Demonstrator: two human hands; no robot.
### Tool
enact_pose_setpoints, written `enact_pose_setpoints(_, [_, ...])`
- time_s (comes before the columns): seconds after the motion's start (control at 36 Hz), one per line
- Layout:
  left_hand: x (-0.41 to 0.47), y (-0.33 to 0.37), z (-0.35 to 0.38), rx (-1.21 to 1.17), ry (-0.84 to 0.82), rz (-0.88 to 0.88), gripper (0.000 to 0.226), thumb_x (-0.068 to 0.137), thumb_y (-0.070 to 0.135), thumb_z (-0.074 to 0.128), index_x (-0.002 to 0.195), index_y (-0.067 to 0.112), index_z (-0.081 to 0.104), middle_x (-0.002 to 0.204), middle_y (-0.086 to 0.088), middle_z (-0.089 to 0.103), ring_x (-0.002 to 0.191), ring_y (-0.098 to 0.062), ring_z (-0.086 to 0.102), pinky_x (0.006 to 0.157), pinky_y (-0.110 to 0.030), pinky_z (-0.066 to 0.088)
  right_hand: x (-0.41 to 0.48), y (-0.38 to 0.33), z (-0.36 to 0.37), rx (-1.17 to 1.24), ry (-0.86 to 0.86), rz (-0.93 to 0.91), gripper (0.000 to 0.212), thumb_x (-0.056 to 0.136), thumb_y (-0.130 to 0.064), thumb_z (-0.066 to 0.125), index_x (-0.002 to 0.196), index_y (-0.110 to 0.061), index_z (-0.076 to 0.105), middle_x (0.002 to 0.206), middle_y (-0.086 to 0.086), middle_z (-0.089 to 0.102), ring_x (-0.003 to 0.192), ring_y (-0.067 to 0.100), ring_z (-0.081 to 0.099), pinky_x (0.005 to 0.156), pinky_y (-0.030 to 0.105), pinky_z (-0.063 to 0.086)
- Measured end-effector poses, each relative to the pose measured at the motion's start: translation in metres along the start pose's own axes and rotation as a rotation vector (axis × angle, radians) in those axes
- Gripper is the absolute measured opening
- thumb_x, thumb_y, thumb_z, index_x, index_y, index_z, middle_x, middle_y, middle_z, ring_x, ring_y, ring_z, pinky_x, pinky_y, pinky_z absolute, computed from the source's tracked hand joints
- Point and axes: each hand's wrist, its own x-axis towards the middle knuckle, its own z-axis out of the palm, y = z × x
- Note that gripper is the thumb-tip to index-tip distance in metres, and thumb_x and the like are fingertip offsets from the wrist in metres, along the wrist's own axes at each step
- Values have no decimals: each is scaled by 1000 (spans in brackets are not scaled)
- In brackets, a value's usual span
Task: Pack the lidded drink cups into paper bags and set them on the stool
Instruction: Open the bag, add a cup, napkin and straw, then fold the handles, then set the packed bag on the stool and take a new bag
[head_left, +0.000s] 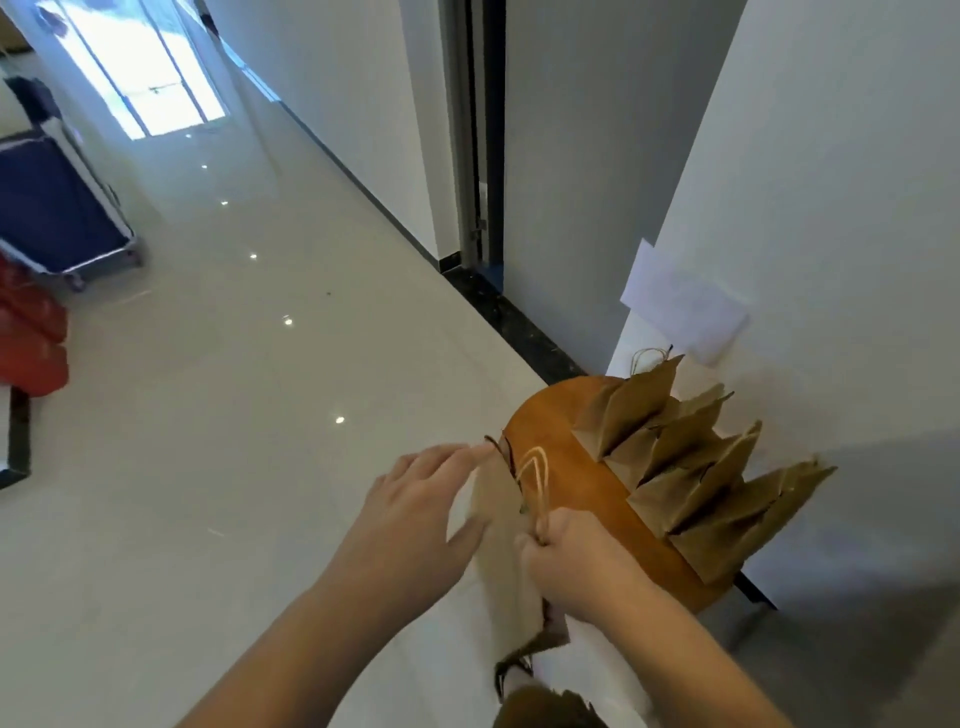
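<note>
A brown paper bag (501, 561) hangs in front of me, just left of the round orange stool (558, 431). My right hand (576, 564) grips its twine handles at the top edge. My left hand (421, 499) holds the bag's left side, thumb on the near face and fingers stretched along the far side. Several brown paper bags (691, 467) stand in a row along the stool's right side, against the white wall. No drink cup shows; the inside of the held bag is hidden.
The white wall (831, 208) with a paper sheet (685, 306) taped on it rises right behind the stool. A glossy tiled corridor floor stretches to the left. A blue cart (57, 213) and red boxes (31, 332) stand at the far left. More brown paper shows at the bottom edge.
</note>
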Motion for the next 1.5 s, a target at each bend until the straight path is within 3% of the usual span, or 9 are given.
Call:
enact_pose_setpoints(0.11, [62,-15,-4,-99,-85,-83,58,102,55,56,153,57,30,149,30,47,140,0,43,119,-34,42,90,9,-9,173,128,111,27,99,-46,59,86,-24,66,84,-3,72,74,14,73,66,36,65])
enact_pose_setpoints(0.31, [139,-42,-18,-196,-166,-227,57,100,52,60,149,61,31,123,32,62,113,3,61,102,-29,54,207,7,-47,469,90,358,6,95,-5,67,90,-8,70,88,17,76,70,29,78,47,29,59])
enact_pose_setpoints(0.47, [176,-72,-33,-246,-167,-299,56,100,48,62,146,64,33,118,30,67,107,4,67,100,-32,57,273,-9,-55,487,77,529,13,103,-2,58,110,4,67,97,17,71,78,29,74,51,29,60])
enact_pose_setpoints(0.58, [195,-92,-39,-242,-221,-275,58,98,51,64,144,68,32,119,34,64,107,7,65,100,-30,56,295,-18,-49,563,121,624,17,103,0,56,119,3,62,97,21,73,85,34,78,81,50,68])
enact_pose_setpoints(0.78, [238,-124,-50,-223,-285,-143,58,99,48,64,145,65,34,129,37,55,110,7,62,101,-29,54,299,-39,-51,632,188,702,22,109,-21,59,119,-3,64,95,14,76,86,30,81,73,40,69])
enact_pose_setpoints(0.97, [294,-139,-57,-136,-450,81,59,104,44,60,157,49,34,153,26,41,128,-5,55,112,-36,51,264,-65,-42,448,289,614,20,108,-41,56,109,-22,62,107,5,73,102,22,73,93,36,63])
enact_pose_setpoints(1.19, [345,-116,-27,-110,-460,332,63,101,55,58,154,57,24,163,23,37,142,-8,48,113,-39,47,174,-45,-13,470,382,687,86,95,-66,56,167,-28,29,166,2,42,148,25,46,120,38,42])
enact_pose_setpoints(1.36, [334,-62,22,-152,-531,484,72,95,59,62,154,59,21,167,20,34,147,-16,46,116,-47,48,39,-38,-42,469,769,723,54,96,-64,51,148,-53,41,135,-21,62,127,10,62,107,31,51])
enact_pose_setpoints(1.5, [275,12,58,-160,-611,753,70,96,57,64,147,73,19,162,35,23,149,-7,39,127,-42,31,-95,-10,-52,460,1122,885,70,100,-59,57,163,-41,33,163,-8,41,145,17,49,117,35,43])
